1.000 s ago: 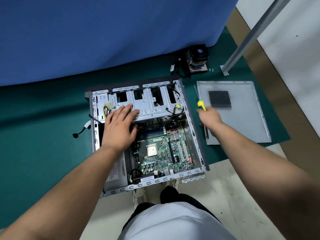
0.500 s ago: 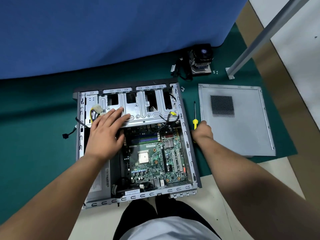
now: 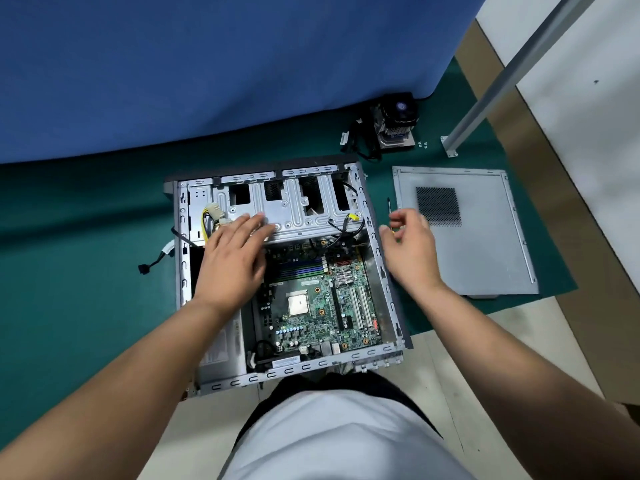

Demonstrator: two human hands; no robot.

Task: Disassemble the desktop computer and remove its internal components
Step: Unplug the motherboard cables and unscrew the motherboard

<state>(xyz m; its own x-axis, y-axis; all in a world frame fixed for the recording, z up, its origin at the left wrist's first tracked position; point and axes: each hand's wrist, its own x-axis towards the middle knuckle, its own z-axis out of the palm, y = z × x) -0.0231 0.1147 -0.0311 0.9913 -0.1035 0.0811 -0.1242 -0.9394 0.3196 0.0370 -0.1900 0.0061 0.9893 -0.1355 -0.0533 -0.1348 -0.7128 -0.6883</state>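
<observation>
The open computer case [image 3: 389, 282] lies on its side on a green mat [image 3: 86, 271]. Inside it sit a green motherboard [image 3: 322, 306] with a bare CPU [image 3: 298, 303], a silver drive cage [image 3: 294, 209] at the far end and a power supply [image 3: 221, 348] at the near left. My left hand [image 3: 233, 258] rests flat, fingers straight, on the drive cage's left part. My right hand [image 3: 410, 244] hovers with loosely curled fingers just right of the case, holding nothing. Under it lies a yellow-handled screwdriver [image 3: 389, 207], mostly hidden.
The removed grey side panel [image 3: 485, 244] lies to the right of the case. A CPU cooler with fan [image 3: 396, 128] and a few loose screws [image 3: 422, 144] sit at the back by the blue partition [image 3: 207, 64]. A metal post [image 3: 491, 84] slants at the right.
My right hand has set the screwdriver down on the mat beside the case and lifted off it, fingers now apart. My left hand stays on the drive cage.
</observation>
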